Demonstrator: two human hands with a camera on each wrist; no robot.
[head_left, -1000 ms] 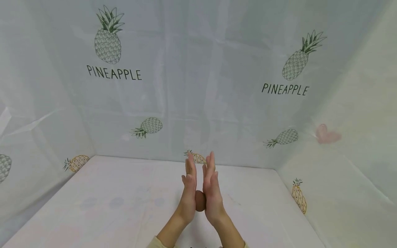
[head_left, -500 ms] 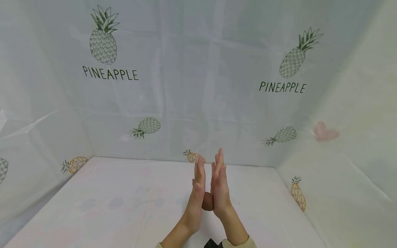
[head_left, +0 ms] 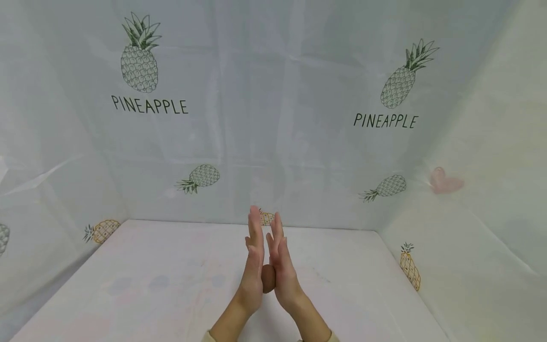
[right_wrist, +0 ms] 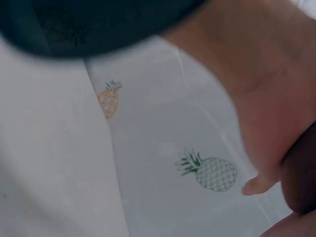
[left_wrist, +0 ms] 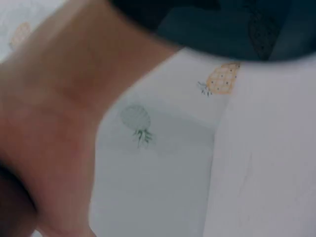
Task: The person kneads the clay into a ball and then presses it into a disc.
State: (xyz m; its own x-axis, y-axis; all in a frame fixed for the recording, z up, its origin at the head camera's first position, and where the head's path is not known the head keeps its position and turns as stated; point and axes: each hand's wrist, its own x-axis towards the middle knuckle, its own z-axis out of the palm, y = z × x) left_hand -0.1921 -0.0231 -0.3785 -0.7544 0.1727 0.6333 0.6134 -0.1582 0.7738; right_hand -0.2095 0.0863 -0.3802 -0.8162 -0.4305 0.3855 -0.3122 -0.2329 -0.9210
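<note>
In the head view my left hand (head_left: 252, 275) and right hand (head_left: 285, 278) face each other palm to palm, fingers straight and pointing up and away. Pressed between the lower palms is a small, smooth brown ball (head_left: 268, 279), slightly taller than wide. The left fingertips reach a little higher than the right ones. Part of the ball (left_wrist: 14, 207) shows dark at the lower left corner of the left wrist view, against the palm. The right wrist view has the ball (right_wrist: 300, 173) at its right edge, touching the right palm; its far side is cut off.
A white table (head_left: 171, 266) with faint coloured marks lies under the hands. Behind it hangs a pale curtain (head_left: 265, 118) printed with pineapples, and more sheeting (head_left: 483, 199) closes off both sides.
Both hands shift right, then back left, with the ball staying between the palms. The left fingertips, lower than the right ones half a second ago, are now higher: the palms slide against each other.
</note>
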